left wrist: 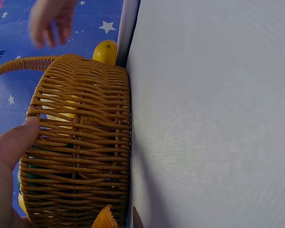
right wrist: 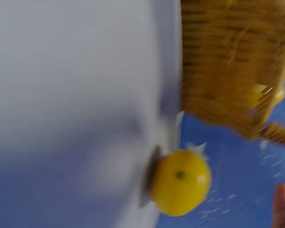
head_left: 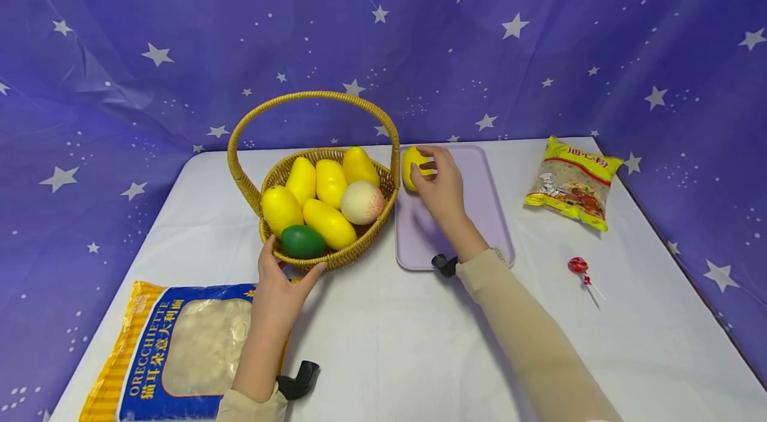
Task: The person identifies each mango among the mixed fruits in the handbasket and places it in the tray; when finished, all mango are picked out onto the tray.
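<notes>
My left hand (head_left: pixel 280 299) holds the near rim of a wicker basket (head_left: pixel 358 251), its thumb and fingers spread along the edge. Inside lie several yellow mangoes (head_left: pixel 329 224), a pale peach (head_left: pixel 362 203) with a pink blush and a smooth dark green fruit (head_left: pixel 302 242). Another yellow mango (right wrist: pixel 181 183) sits on the lilac tray (head_left: pixel 464 229), right beside the basket. Above that mango hovers my right hand (head_left: pixel 442 188), fingers loosely bent. The left wrist view shows a gap between this right hand (left wrist: pixel 52 21) and the mango.
A blue and orange bag of orecchiette pasta (head_left: pixel 206 342) lies at the front left, partly under my left forearm. Toward the back right is a yellow pasta packet (head_left: pixel 574 184), with a red lollipop (head_left: pixel 578 266) in front of it. A starry purple curtain (head_left: pixel 419 56) hangs behind the table.
</notes>
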